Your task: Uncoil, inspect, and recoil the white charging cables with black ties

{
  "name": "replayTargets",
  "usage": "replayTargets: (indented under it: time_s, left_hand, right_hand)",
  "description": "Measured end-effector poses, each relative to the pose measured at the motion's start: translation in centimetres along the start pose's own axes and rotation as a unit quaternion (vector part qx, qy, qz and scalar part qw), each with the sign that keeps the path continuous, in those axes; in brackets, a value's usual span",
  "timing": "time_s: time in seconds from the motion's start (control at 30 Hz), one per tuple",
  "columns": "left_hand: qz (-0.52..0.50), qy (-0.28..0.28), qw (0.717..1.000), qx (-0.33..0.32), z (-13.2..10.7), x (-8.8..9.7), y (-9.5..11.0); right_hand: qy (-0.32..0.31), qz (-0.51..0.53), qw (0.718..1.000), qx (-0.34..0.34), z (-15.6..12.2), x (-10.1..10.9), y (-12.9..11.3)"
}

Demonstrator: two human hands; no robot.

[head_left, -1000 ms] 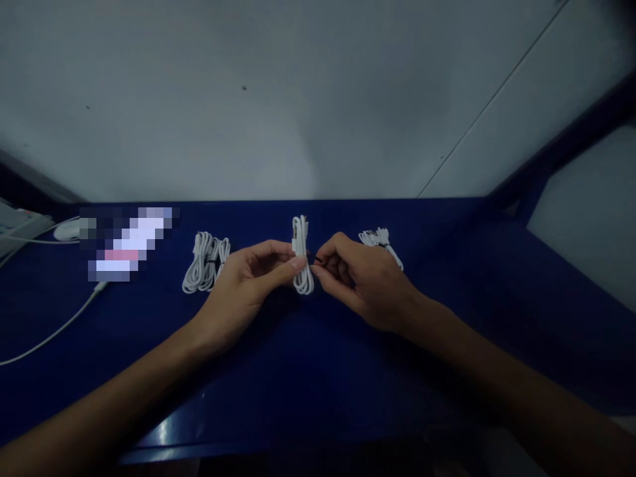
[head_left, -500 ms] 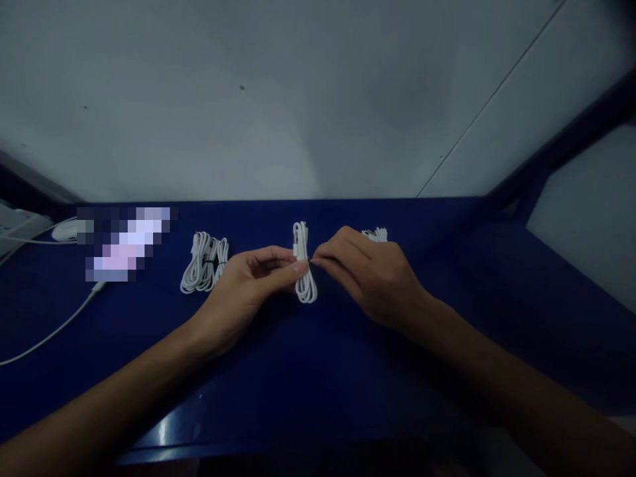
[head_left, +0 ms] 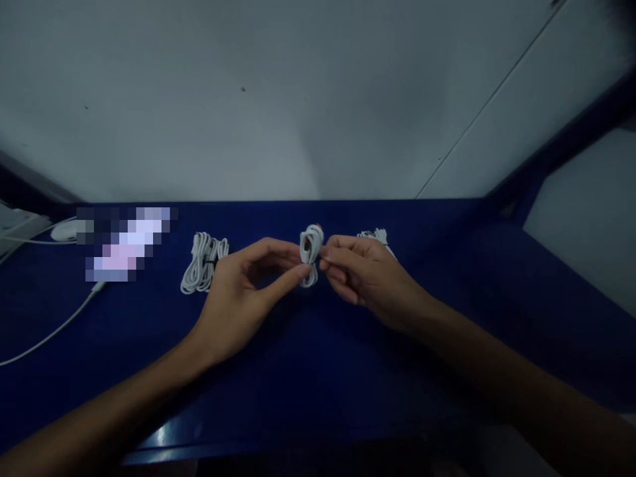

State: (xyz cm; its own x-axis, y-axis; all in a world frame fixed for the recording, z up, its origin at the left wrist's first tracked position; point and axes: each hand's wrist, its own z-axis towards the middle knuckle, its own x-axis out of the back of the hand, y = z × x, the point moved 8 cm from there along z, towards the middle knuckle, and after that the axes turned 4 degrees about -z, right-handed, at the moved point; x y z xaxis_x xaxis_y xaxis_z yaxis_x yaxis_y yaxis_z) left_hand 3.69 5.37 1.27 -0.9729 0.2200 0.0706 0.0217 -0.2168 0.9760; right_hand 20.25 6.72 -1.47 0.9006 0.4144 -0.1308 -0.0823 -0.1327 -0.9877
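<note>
A small coiled white cable bundle [head_left: 309,255] is held up over the blue table [head_left: 308,371]. My left hand [head_left: 246,291] pinches its left side with thumb and forefinger. My right hand [head_left: 370,278] pinches its right side, fingers curled together at the bundle's middle. A second tied white cable bundle [head_left: 203,262] lies on the table left of my left hand. A third white bundle [head_left: 378,236] lies behind my right hand, partly hidden by it.
A blurred patch [head_left: 124,244] sits at the far left of the table. A loose white cable [head_left: 50,334] runs from it toward the left edge. A white mouse-like object [head_left: 63,230] lies at the back left. A pale wall rises behind the table.
The held bundle has turned from hanging long and upright to a shorter, foreshortened loop. My right hand has shifted its pinch slightly lower and closer. The other bundles have not moved.
</note>
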Motion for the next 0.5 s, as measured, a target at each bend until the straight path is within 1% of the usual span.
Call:
replayTargets:
  time_s: [0.07, 0.1, 0.17, 0.23, 0.3, 0.37, 0.4, 0.43, 0.5]
  left_hand:
    - [-0.050, 0.000, 0.997, 0.055, 0.2, 0.0, -1.0]
    - [-0.070, -0.001, 0.995, 0.078, 0.3, 0.0, -1.4]
    - [-0.101, -0.013, 0.989, 0.107, 0.4, -0.2, -1.9]
    - [-0.130, -0.032, 0.983, 0.123, 0.4, -0.5, -2.0]
    - [-0.164, -0.049, 0.975, 0.140, 0.4, -0.8, -2.2]
    - [-0.195, -0.065, 0.965, 0.161, 0.4, -1.0, -2.4]
    - [-0.207, -0.075, 0.960, 0.173, 0.3, -1.2, -2.4]
    - [-0.218, -0.086, 0.955, 0.184, 0.3, -1.4, -2.5]
    - [-0.235, -0.103, 0.945, 0.201, 0.1, -1.8, -2.5]
  right_hand:
    - [0.022, -0.073, 0.995, 0.062, -0.2, 0.1, -1.0]
    - [0.034, -0.115, 0.988, 0.096, -0.5, 0.1, -1.5]
    - [0.069, -0.214, 0.960, 0.169, -1.1, 0.0, -2.7]
    - [0.101, -0.323, 0.908, 0.246, -1.8, -0.4, -3.7]
    - [0.116, -0.418, 0.843, 0.316, -2.4, -1.1, -4.4]
    - [0.117, -0.489, 0.783, 0.367, -2.8, -1.6, -4.7]
    - [0.117, -0.515, 0.757, 0.385, -2.9, -1.7, -4.7]
    - [0.117, -0.538, 0.734, 0.397, -3.0, -1.7, -4.7]
    - [0.118, -0.569, 0.702, 0.410, -3.1, -1.6, -4.6]
